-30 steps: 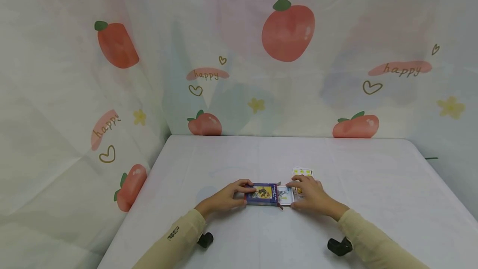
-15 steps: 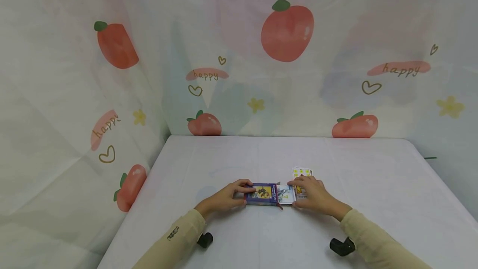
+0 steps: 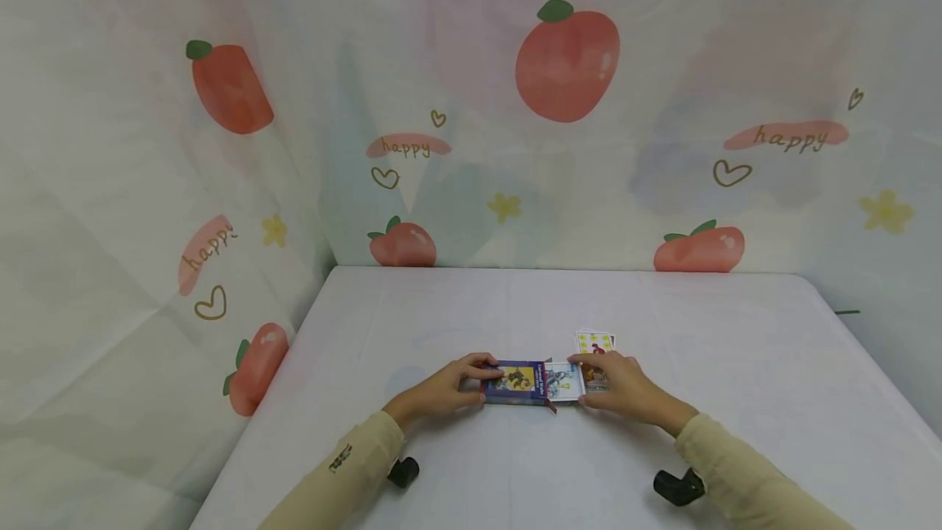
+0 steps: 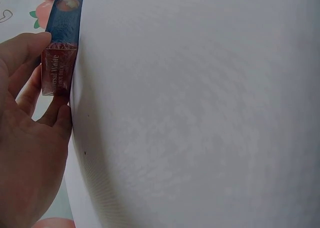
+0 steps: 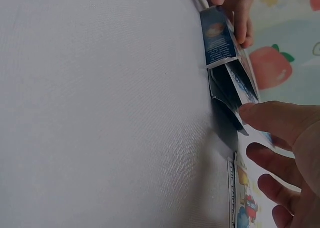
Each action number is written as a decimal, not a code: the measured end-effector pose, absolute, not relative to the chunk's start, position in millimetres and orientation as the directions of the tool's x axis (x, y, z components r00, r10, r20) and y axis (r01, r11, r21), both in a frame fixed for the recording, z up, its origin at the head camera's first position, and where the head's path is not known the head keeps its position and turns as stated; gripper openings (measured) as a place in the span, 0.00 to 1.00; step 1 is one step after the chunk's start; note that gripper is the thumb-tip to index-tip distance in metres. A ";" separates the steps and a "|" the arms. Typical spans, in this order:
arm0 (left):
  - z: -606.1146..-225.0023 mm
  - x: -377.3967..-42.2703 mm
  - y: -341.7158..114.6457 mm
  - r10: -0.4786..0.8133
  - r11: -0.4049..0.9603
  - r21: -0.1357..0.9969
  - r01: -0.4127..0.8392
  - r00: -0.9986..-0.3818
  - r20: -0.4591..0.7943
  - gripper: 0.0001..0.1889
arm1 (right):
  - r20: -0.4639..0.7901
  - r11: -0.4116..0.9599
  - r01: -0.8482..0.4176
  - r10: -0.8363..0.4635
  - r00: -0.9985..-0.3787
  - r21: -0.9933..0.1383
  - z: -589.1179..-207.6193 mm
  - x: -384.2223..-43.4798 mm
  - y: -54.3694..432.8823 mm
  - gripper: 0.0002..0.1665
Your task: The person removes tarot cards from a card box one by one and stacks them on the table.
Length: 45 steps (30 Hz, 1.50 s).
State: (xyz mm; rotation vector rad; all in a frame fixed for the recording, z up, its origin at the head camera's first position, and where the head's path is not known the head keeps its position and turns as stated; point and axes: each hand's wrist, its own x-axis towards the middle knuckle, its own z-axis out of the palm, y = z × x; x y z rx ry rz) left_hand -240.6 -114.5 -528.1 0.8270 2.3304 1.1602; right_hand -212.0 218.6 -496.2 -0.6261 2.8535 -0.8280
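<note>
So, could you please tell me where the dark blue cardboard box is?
In the head view, the box lies right of centre, gripped by the left hand, with a white-bordered card protruding from its right end.

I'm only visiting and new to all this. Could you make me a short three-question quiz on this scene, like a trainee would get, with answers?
1. Multiple choice: what does the left hand hold?
(a) a cup
(b) a dark blue box
(c) a pen

2. True or false: every card is inside the box.

3. Fill in the blank: the word written across the pink streaks on the wall cloth is ____.

Key:
1: b.
2: False; a picture card at the right hand sticks partway out, and other cards lie on the table.
3: happy.
</note>
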 end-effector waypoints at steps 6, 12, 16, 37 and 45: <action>-527.9 -240.6 -114.2 0.655 0.484 0.818 0.311 -0.749 -0.103 0.27 | 0.022 0.699 -0.375 -0.457 -0.889 -0.609 -495.4 -212.2 220.9 0.37; -528.1 -240.9 -114.1 0.657 0.485 0.817 0.312 -0.747 -0.104 0.27 | 0.022 0.673 -0.372 -0.467 -0.884 -0.639 -497.5 -213.1 222.8 0.37; -527.6 -240.6 -113.6 0.654 0.489 0.816 0.309 -0.749 -0.107 0.26 | 0.012 0.675 -0.355 -0.457 -0.889 -0.647 -500.1 -215.1 223.9 0.37; -529.1 -240.4 -114.3 0.652 0.483 0.817 0.313 -0.752 -0.097 0.26 | 0.025 0.583 -0.330 -0.468 -0.883 -0.742 -501.2 -218.7 226.3 0.37; -528.0 -239.4 -114.2 0.651 0.480 0.821 0.309 -0.753 -0.097 0.26 | 0.024 0.574 -0.326 -0.470 -0.883 -0.751 -498.1 -217.9 231.2 0.38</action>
